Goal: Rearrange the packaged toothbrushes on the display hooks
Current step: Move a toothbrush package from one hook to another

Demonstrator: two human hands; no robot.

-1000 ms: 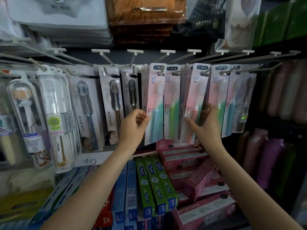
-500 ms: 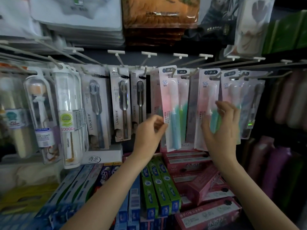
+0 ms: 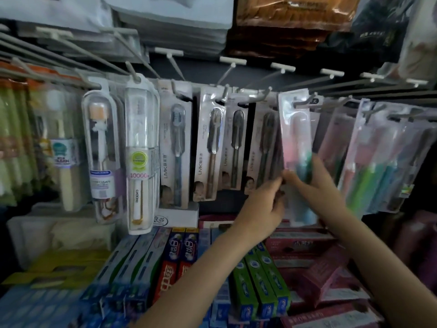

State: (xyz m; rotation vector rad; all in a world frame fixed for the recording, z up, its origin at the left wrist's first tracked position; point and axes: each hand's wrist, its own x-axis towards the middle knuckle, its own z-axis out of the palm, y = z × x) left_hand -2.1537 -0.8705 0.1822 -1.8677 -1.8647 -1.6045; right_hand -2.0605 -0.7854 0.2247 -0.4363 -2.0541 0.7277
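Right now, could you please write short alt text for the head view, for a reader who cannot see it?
Two bare hands, left hand and right hand, hold the lower part of a pink toothbrush pack hanging on a display hook. More packaged toothbrushes hang alongside, above stacked toothpaste boxes.

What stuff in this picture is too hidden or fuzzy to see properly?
All in the head view:
- Pink pack: motion blur smears its print, and both hands cover its lower part.
- Left hand: seen from the back, so its fingertips are hidden.
- Right hand: blurred, so its grip is unclear.
- Packs at far right: blurred, labels unreadable.
- Bags on top: cut off by the upper edge.
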